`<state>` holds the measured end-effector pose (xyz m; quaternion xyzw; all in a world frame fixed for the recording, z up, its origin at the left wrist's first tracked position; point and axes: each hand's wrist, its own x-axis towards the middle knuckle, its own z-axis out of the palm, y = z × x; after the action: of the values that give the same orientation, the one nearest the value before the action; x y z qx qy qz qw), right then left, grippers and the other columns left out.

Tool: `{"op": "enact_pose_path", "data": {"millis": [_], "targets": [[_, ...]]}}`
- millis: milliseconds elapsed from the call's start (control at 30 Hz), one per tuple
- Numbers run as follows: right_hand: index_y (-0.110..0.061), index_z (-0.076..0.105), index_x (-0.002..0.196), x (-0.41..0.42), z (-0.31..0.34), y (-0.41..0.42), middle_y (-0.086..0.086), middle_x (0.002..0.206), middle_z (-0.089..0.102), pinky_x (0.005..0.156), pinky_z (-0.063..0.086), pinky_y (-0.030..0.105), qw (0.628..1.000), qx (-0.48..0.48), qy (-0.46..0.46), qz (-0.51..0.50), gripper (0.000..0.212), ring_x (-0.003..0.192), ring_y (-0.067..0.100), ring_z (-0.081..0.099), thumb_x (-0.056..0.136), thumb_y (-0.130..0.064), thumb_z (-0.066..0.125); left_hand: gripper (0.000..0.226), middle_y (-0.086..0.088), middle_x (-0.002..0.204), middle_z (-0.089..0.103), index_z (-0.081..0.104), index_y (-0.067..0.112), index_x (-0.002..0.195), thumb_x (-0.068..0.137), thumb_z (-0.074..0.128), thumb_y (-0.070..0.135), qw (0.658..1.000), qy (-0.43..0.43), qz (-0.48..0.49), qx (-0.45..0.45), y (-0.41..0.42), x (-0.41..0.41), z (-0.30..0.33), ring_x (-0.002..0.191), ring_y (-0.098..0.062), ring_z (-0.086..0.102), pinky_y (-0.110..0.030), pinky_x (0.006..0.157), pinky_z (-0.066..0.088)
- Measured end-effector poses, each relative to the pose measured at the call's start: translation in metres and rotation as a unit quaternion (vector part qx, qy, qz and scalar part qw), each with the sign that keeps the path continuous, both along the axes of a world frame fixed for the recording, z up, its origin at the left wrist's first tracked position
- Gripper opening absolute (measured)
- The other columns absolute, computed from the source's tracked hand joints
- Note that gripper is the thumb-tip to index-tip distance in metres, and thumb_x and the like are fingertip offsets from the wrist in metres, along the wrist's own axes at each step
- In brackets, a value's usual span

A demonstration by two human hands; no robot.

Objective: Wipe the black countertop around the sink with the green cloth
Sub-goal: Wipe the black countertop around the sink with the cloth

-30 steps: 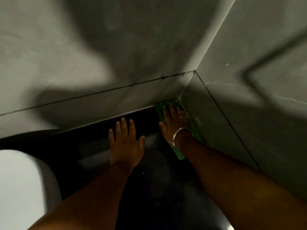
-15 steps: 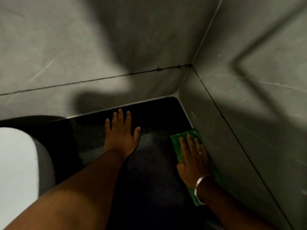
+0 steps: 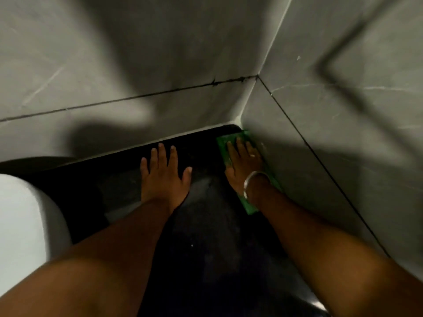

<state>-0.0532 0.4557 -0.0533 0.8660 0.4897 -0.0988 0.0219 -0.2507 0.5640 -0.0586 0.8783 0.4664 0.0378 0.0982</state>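
The black countertop (image 3: 206,225) runs away from me into a corner of two grey tiled walls. A green cloth (image 3: 223,145) lies flat on it along the right wall, its far end close to the corner. My right hand (image 3: 243,163), with a ring and a metal bangle, presses flat on the cloth with fingers stretched out. My left hand (image 3: 163,177) rests palm down on the bare counter to the left of the cloth, fingers spread, holding nothing. The white sink (image 3: 25,225) shows at the left edge.
The grey back wall (image 3: 137,65) and right wall (image 3: 343,133) close the counter in on two sides. Dark shadows fall across both walls. My forearms fill the lower part of the view.
My right hand has slid the green cloth along the right wall, back towards the corner after pulling it nearer. My left hand has stayed planted on the counter.
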Motion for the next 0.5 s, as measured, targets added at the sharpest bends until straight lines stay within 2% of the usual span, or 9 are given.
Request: {"op": "enact_pose_path", "data": {"millis": [133,200,300,500], "targets": [[-0.019,0.018,0.15,-0.054,0.003,-0.154,0.016,0.158,0.023,0.112,0.023,0.055,1.0,0.004,0.019,-0.011,0.083,0.142,0.04,0.023,0.073,-0.04,0.039,0.076,-0.018,0.164,0.009,0.015,0.015,0.156,0.094,0.027,0.059,1.0,0.013,-0.003,-0.015,0.001,0.001,-0.001,0.151,-0.034,0.007,-0.056,0.121,0.003],[-0.02,0.019,0.15,-0.068,0.004,-0.189,0.015,0.157,0.024,0.113,0.023,0.053,1.0,-0.006,0.013,-0.019,0.083,0.142,0.039,0.024,0.072,-0.038,0.043,0.077,-0.018,0.164,0.008,0.013,0.015,0.156,0.094,0.025,0.06,1.0,0.011,-0.002,-0.019,0.001,0.001,-0.004,0.151,-0.035,0.007,-0.056,0.121,0.003],[-0.019,0.024,0.15,-0.054,0.008,-0.157,0.015,0.157,0.024,0.113,0.021,0.052,1.0,-0.014,-0.005,-0.013,0.081,0.143,0.039,0.023,0.074,-0.037,0.045,0.08,-0.019,0.164,0.008,0.013,0.015,0.156,0.092,0.02,0.062,1.0,0.01,-0.001,-0.014,0.003,0.002,-0.009,0.151,-0.036,0.006,-0.057,0.121,0.002],[-0.022,0.017,0.152,-0.011,0.003,-0.036,0.013,0.16,0.015,0.116,0.013,0.048,1.0,0.008,-0.018,-0.001,0.077,0.145,0.038,0.015,0.081,-0.041,0.043,0.083,-0.019,0.164,0.01,0.013,0.017,0.155,0.088,0.014,0.065,1.0,0.012,-0.007,0.006,0.007,0.002,-0.016,0.151,-0.036,0.008,-0.056,0.12,0.003]]}}
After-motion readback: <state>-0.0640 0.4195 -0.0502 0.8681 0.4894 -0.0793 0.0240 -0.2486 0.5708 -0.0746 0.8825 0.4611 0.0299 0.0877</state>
